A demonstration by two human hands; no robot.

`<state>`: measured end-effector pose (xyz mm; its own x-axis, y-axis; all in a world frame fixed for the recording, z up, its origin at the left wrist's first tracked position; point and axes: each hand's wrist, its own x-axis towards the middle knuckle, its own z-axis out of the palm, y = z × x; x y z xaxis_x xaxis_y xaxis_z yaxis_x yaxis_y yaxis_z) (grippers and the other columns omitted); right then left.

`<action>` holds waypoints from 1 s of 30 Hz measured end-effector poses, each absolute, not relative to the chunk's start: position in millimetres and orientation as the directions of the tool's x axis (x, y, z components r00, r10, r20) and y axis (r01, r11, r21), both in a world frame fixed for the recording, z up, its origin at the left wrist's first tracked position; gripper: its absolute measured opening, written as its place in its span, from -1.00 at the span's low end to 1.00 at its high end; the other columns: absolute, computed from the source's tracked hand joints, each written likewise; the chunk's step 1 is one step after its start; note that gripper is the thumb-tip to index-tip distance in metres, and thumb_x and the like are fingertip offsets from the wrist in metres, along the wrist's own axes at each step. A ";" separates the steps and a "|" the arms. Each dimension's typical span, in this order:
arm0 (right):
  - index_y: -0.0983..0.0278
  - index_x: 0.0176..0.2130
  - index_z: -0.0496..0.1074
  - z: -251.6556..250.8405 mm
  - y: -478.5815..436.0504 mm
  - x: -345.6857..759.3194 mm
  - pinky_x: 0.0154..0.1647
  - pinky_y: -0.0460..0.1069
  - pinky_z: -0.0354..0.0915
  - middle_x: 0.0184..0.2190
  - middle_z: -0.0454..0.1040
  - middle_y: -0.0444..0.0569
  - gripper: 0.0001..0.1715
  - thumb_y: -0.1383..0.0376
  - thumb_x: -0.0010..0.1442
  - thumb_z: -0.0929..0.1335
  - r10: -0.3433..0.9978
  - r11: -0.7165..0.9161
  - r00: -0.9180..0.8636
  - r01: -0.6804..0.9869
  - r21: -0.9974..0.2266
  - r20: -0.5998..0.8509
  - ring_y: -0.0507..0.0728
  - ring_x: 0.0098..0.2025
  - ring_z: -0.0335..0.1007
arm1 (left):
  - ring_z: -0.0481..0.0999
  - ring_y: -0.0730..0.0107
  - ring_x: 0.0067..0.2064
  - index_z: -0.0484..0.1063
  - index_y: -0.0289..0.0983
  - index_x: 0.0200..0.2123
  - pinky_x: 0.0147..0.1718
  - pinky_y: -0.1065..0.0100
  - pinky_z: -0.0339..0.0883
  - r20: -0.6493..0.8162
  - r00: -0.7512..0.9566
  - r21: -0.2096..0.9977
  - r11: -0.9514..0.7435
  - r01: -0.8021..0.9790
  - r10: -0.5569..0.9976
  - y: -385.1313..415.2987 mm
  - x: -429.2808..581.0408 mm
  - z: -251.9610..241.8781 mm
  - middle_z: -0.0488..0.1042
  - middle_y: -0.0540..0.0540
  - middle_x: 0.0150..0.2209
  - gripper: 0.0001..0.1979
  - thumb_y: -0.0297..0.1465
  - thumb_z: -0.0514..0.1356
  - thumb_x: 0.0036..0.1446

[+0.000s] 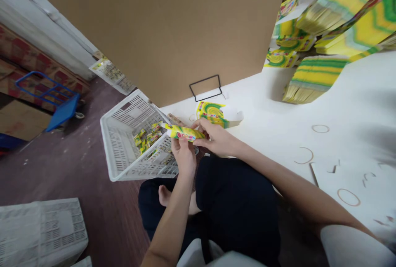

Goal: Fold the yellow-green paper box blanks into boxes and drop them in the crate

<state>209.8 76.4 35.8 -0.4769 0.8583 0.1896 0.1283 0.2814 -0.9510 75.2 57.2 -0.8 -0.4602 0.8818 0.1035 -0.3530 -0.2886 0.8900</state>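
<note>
The left hand [185, 158] and right hand [218, 139] grip, clamped, a yellow box [185, 132]; a white basket [119, 151] sits beside.

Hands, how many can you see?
2: the left hand and the right hand, both holding the yellow packet near the white basket. Any others would be hidden.

Two hands [185, 158] [218, 138], one held carton [185, 133]

And here's the white table [266, 139]: near its left edge, a yellow printed piece [212, 112], just beside a black wire frame [204, 80] and a big brown cardboard panel [173, 32]; far right side, a yellow-green stack [318, 78]; nearer the front edge, tan loops [320, 125] lie scattered.
</note>
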 end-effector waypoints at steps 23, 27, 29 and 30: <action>0.12 -0.05 0.58 47.6 85.5 220.0 0.41 0.22 -0.04 -0.13 0.56 -0.11 -0.77 0.35 0.29 0.41 0.489 0.868 -0.592 0.397 -0.297 0.640 0.17 0.06 0.31 | 0.49 -0.04 0.13 0.27 -0.29 0.19 0.12 0.00 0.39 0.320 0.197 0.661 -0.368 0.654 0.927 61.6 24.8 40.8 0.46 -0.27 0.09 -0.19 -0.06 0.43 -0.03; 0.24 0.37 0.19 43.7 83.0 219.6 0.44 0.33 0.04 0.31 0.25 0.20 -0.17 0.23 0.21 0.45 0.779 0.610 -0.133 0.393 -0.689 0.613 0.29 0.36 0.11 | 0.56 0.13 -0.10 0.28 -0.29 0.09 -0.11 0.18 0.45 0.344 0.081 0.667 -0.304 0.680 0.936 59.7 39.5 23.1 0.50 -0.15 -0.12 -0.37 -0.15 0.37 0.03; 0.28 0.36 0.17 36.0 86.8 217.8 0.34 0.31 0.23 0.29 0.27 0.25 -0.12 0.16 0.18 0.47 0.908 0.415 -0.030 0.192 -0.889 0.417 0.32 0.34 0.18 | 0.57 0.09 -0.05 0.24 -0.30 0.14 -0.11 0.16 0.46 0.392 0.057 0.643 -0.318 0.697 0.918 57.3 42.5 16.0 0.50 -0.21 -0.06 -0.34 -0.14 0.36 0.06; 0.28 0.31 0.24 31.1 88.9 216.5 0.29 0.27 0.30 0.23 0.35 0.24 -0.21 0.14 0.20 0.45 0.952 0.303 -0.074 0.065 -0.951 0.298 0.31 0.30 0.26 | 0.57 0.07 -0.03 0.22 -0.30 0.16 -0.10 0.15 0.48 0.420 0.067 0.629 -0.343 0.697 0.905 56.6 43.2 12.8 0.50 -0.24 -0.04 -0.33 -0.14 0.35 0.08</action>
